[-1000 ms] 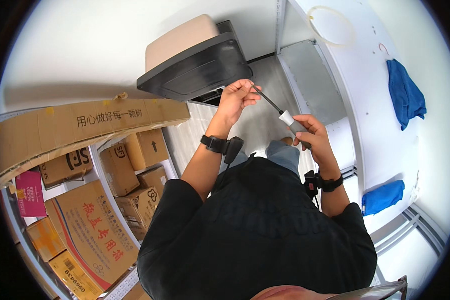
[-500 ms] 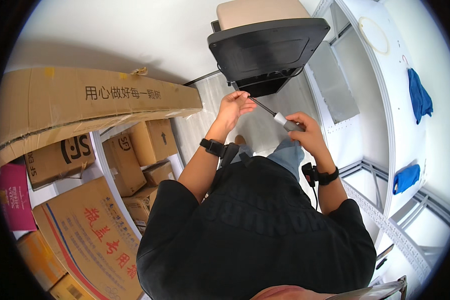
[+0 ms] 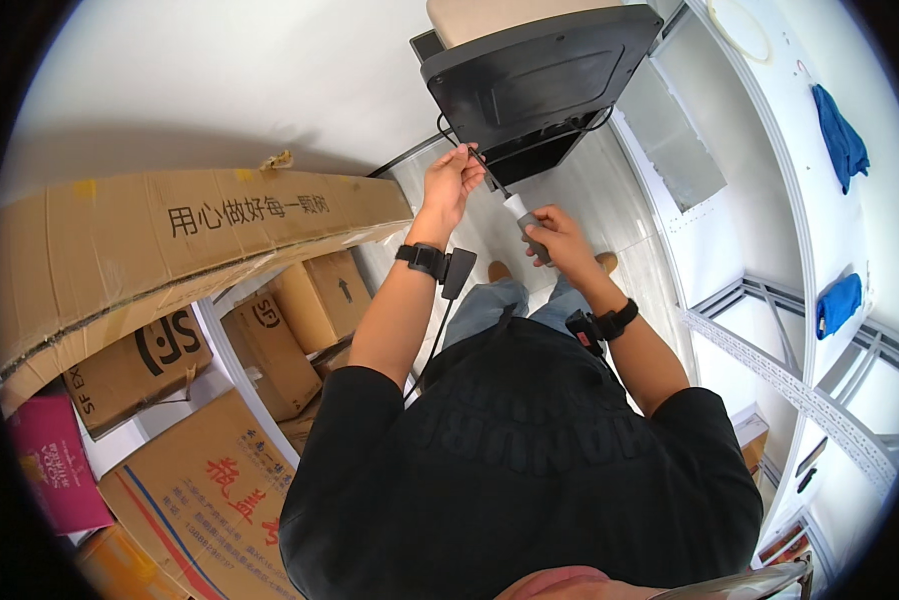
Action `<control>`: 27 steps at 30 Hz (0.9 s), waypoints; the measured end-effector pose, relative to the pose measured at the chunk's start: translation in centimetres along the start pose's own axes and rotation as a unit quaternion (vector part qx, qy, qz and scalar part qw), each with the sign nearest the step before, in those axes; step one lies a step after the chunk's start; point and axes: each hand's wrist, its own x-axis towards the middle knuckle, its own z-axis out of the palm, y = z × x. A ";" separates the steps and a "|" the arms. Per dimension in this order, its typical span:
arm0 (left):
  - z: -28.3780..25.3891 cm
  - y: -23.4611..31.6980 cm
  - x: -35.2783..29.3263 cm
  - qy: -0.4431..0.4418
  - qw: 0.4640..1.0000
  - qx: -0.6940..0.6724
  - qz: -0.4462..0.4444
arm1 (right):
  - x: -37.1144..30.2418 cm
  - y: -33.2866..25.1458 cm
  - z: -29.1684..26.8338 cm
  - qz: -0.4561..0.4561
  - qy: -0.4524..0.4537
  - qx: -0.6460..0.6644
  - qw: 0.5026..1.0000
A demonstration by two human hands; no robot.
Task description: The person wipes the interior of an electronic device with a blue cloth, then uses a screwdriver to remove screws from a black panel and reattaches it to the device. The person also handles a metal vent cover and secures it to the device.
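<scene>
My right hand (image 3: pixel 560 240) is closed round the grey handle of a screwdriver (image 3: pixel 514 203), which has a white collar and a long dark shaft. The shaft slants away toward the far left. At its far end the fingertips of my left hand (image 3: pixel 452 185) pinch together at the tip, while the other fingers curl loosely. Whether a small part sits at the tip is hidden by the fingers. Just beyond the hands, a black panel-like piece (image 3: pixel 550 75) with cables at its lower corners stands under a beige top (image 3: pixel 510 18).
On the left lies a long cardboard box (image 3: pixel 120 215) above shelves of several cartons (image 3: pixel 270 345) and a magenta box (image 3: pixel 60 470). White metal shelving (image 3: pixel 770 120) runs along the right, with blue cloths (image 3: pixel 840 135) on it. Grey floor (image 3: pixel 620 210) shows between.
Both hands and the screwdriver have shifted left and a little farther away, and the shaft now points more steeply away from me. My view has turned slightly. Both grips stay the same.
</scene>
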 end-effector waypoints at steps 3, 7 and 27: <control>-0.2 0.6 0.8 0.019 0.999 0.043 -0.012 | 0.8 0.8 1.0 -0.001 -0.001 0.005 1.000; -0.8 0.9 1.6 0.029 0.990 0.136 0.012 | 2.0 2.3 1.5 -0.024 0.009 0.046 0.999; 0.4 3.5 4.0 0.076 0.821 0.478 0.303 | 2.7 0.7 3.1 -0.031 0.008 0.038 0.999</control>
